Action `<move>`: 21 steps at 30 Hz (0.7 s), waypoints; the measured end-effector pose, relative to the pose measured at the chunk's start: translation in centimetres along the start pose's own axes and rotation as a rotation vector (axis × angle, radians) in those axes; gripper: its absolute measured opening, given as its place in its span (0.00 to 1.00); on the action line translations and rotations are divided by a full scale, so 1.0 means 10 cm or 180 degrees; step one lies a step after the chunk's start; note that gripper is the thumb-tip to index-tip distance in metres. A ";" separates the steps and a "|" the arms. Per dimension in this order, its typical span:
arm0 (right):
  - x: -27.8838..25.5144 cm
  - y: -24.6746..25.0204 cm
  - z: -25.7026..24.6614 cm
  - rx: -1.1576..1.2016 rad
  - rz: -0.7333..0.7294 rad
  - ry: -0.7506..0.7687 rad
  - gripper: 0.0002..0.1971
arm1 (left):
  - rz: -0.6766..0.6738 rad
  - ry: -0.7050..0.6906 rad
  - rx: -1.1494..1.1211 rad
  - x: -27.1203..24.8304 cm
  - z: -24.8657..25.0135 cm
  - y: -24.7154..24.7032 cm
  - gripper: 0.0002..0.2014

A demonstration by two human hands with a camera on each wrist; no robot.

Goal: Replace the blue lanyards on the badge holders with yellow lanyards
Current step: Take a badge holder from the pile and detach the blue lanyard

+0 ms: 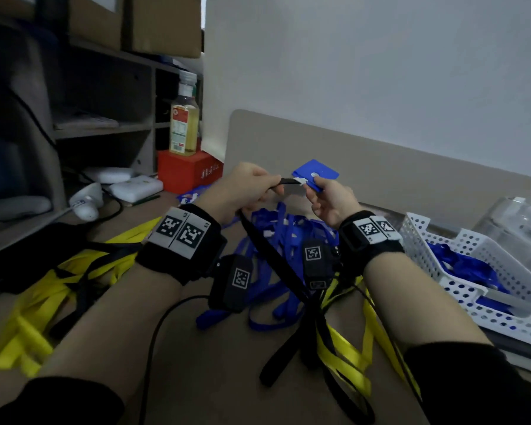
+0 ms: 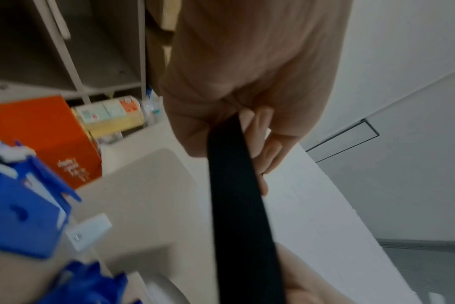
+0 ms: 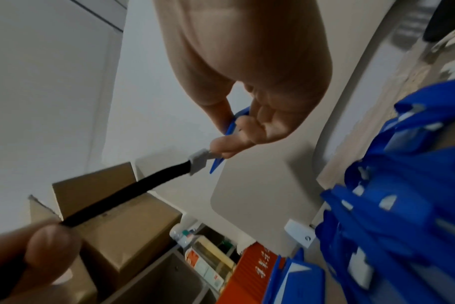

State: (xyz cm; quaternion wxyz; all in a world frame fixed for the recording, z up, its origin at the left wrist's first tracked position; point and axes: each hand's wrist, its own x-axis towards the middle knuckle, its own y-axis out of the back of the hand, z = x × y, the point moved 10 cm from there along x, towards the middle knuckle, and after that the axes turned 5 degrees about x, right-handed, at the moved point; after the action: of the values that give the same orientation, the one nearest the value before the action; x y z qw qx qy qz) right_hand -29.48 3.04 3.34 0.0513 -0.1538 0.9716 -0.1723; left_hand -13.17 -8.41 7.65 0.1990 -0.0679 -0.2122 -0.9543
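The blue badge holder (image 1: 316, 174) is held in the air above the counter (image 1: 215, 378), at about 12 o'clock in the head view, pinched at its near edge by the right hand (image 1: 328, 199), whose grip is the thumb and fingers pressed together on the card. A white clip (image 1: 299, 180) meets the holder at its 9 o'clock edge, right at the fingertips (image 3: 222, 144) of that hand. From the clip a black lanyard (image 1: 276, 250) runs toward 9 o'clock into the left hand (image 1: 246, 187), whose grip is curled round the strap just beside the clip; the strap then drops toward 6 o'clock between the two forearms. Under the hands lies a tangle of blue lanyards (image 1: 276, 237) on the counter. Yellow lanyards (image 1: 40, 305) spread at 8 o'clock, with more yellow straps (image 1: 347, 354) at 5 o'clock beneath the right forearm. A white perforated basket (image 1: 472, 256) at 3 o'clock holds more blue straps. At 11 o'clock a bottle (image 1: 184, 124) of yellow liquid stands on a red box (image 1: 187, 173).
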 end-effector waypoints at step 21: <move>0.87 -1.73 1.55 -0.1110 -0.0918 -0.0499 0.09 | 0.0215 0.1980 0.2230 -0.86 -1.40 1.81 0.11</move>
State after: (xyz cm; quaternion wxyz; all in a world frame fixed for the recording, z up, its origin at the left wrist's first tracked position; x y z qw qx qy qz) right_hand -30.44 -20.11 -5.48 0.0741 -0.3104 0.9477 0.0050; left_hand 1.43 -26.45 0.05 0.2951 0.2858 -0.4494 -0.7933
